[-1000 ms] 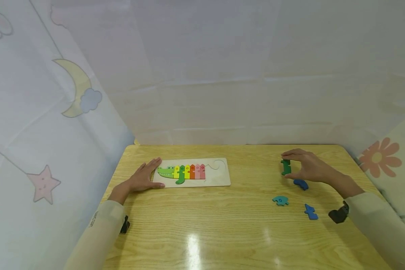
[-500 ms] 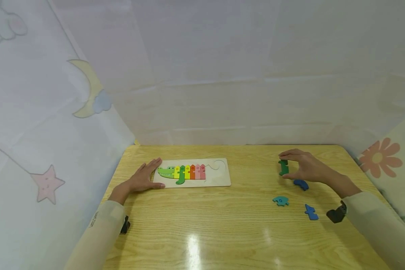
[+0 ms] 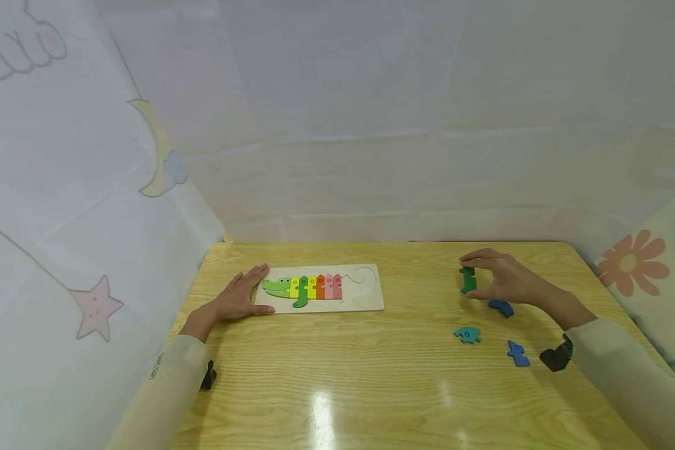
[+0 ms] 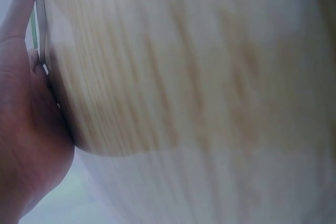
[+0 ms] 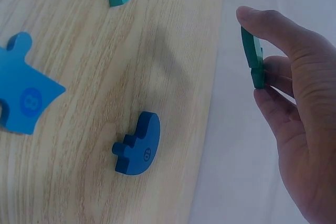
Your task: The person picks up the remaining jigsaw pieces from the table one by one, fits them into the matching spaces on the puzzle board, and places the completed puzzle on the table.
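A crocodile puzzle board [image 3: 368, 297] lies on the table's left half. Its head and several coloured body pieces fill the left part, and the tail end shows bare wood with a drawn outline. My left hand [image 3: 237, 297] rests against the board's left end, fingers extended at the far corner and thumb along the near edge. Over at the right, my right hand [image 3: 509, 279] pinches a dark green puzzle piece [image 3: 468, 280] between thumb and fingertips. In the right wrist view this green piece [image 5: 253, 56] is seen edge-on, above the table.
Loose on the wooden table [image 3: 371, 375] at the right lie a teal piece [image 3: 468, 335], a blue pointed piece marked 8 [image 5: 30, 100] and a dark blue curved piece marked 10 [image 5: 140, 145]. A pale cloth wall [image 3: 337, 156] stands behind the table.
My right hand has moved slightly left with the green piece, which now leans differently. My left hand and the board have stayed in place.
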A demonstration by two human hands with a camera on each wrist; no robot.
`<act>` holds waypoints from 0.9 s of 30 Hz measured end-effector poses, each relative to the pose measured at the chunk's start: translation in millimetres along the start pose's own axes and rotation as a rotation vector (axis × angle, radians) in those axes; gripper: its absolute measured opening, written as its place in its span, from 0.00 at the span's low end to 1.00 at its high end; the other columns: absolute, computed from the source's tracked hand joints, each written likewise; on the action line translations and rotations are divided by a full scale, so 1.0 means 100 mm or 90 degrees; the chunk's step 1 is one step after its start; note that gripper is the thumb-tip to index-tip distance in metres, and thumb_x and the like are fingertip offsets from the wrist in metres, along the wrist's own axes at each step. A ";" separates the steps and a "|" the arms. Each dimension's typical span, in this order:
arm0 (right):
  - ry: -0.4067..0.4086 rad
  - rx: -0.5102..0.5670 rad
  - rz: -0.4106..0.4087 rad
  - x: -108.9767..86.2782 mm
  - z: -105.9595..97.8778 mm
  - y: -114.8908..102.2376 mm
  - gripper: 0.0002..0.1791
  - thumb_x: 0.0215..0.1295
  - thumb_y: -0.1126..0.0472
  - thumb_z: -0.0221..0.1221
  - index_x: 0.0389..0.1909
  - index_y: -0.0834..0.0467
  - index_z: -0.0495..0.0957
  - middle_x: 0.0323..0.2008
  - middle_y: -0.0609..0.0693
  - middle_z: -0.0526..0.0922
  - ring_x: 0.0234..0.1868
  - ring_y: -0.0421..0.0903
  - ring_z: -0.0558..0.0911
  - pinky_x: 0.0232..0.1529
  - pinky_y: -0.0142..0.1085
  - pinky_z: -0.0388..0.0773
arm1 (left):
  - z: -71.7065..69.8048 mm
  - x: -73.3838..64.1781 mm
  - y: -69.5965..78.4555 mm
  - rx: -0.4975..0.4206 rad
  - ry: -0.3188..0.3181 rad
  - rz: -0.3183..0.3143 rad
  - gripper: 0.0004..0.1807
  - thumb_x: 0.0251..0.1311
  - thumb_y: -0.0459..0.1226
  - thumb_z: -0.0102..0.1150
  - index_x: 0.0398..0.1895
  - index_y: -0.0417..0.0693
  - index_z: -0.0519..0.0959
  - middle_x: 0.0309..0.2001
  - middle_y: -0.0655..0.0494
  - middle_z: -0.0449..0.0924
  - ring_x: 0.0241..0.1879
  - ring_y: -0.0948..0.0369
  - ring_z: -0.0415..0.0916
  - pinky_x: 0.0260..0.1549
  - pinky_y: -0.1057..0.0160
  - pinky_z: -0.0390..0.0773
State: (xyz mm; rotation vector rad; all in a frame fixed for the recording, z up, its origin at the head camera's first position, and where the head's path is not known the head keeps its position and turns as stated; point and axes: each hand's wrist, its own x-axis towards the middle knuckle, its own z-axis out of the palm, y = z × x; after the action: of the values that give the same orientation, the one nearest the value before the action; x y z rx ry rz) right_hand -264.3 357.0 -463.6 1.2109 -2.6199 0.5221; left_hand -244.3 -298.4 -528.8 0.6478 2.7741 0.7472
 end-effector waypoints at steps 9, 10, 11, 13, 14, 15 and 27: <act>0.012 -0.009 -0.036 0.05 0.00 -0.04 0.39 0.41 0.61 0.85 0.58 0.67 0.84 0.58 0.62 0.83 0.55 0.61 0.83 0.45 0.58 0.85 | -0.01 -0.01 0.01 0.007 0.004 0.012 0.64 0.62 0.64 0.69 0.87 0.41 0.46 0.87 0.42 0.42 0.85 0.40 0.40 0.78 0.32 0.35; 0.014 -0.012 -0.039 0.05 0.00 -0.04 0.39 0.41 0.61 0.86 0.58 0.67 0.84 0.58 0.62 0.83 0.55 0.61 0.83 0.45 0.58 0.85 | -0.02 -0.01 0.01 0.007 0.005 0.013 0.64 0.61 0.64 0.69 0.87 0.41 0.46 0.86 0.42 0.42 0.84 0.40 0.40 0.78 0.32 0.36; 0.015 -0.014 -0.042 0.06 0.00 -0.04 0.40 0.40 0.61 0.86 0.58 0.67 0.84 0.57 0.62 0.83 0.55 0.61 0.83 0.45 0.58 0.85 | -0.02 -0.01 0.03 0.003 0.008 0.016 0.64 0.61 0.64 0.70 0.87 0.40 0.47 0.86 0.40 0.43 0.84 0.39 0.40 0.78 0.31 0.36; 0.016 -0.015 -0.043 0.06 0.00 -0.04 0.40 0.40 0.61 0.86 0.58 0.67 0.84 0.57 0.62 0.83 0.54 0.61 0.83 0.45 0.58 0.85 | -0.03 -0.02 0.04 -0.005 0.012 0.020 0.65 0.60 0.64 0.71 0.86 0.38 0.48 0.86 0.39 0.44 0.84 0.38 0.41 0.77 0.30 0.36; 0.015 -0.015 -0.044 0.07 0.00 -0.05 0.40 0.40 0.61 0.86 0.58 0.67 0.84 0.57 0.62 0.83 0.54 0.61 0.83 0.45 0.58 0.85 | -0.03 -0.02 0.05 -0.009 0.014 0.021 0.65 0.60 0.64 0.71 0.86 0.38 0.48 0.85 0.38 0.44 0.83 0.37 0.41 0.77 0.29 0.36; 0.015 -0.014 -0.045 0.08 0.00 -0.05 0.40 0.40 0.61 0.86 0.58 0.68 0.84 0.57 0.62 0.83 0.54 0.61 0.83 0.45 0.58 0.85 | -0.03 -0.01 0.04 -0.008 0.015 0.020 0.65 0.60 0.64 0.71 0.86 0.38 0.48 0.86 0.39 0.44 0.84 0.38 0.41 0.77 0.29 0.36; 0.016 -0.011 -0.057 0.11 0.06 -0.06 0.40 0.39 0.61 0.86 0.57 0.68 0.84 0.56 0.62 0.83 0.54 0.61 0.83 0.44 0.57 0.85 | 0.01 0.02 -0.03 0.002 0.012 0.020 0.65 0.60 0.64 0.70 0.87 0.40 0.47 0.86 0.41 0.43 0.84 0.40 0.41 0.78 0.30 0.36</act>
State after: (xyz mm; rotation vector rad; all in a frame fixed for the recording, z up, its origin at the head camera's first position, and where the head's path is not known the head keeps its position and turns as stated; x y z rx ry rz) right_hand -267.0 342.7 -463.9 1.2997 -2.5306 0.4934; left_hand -246.3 -299.4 -531.4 0.6900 2.7895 0.7591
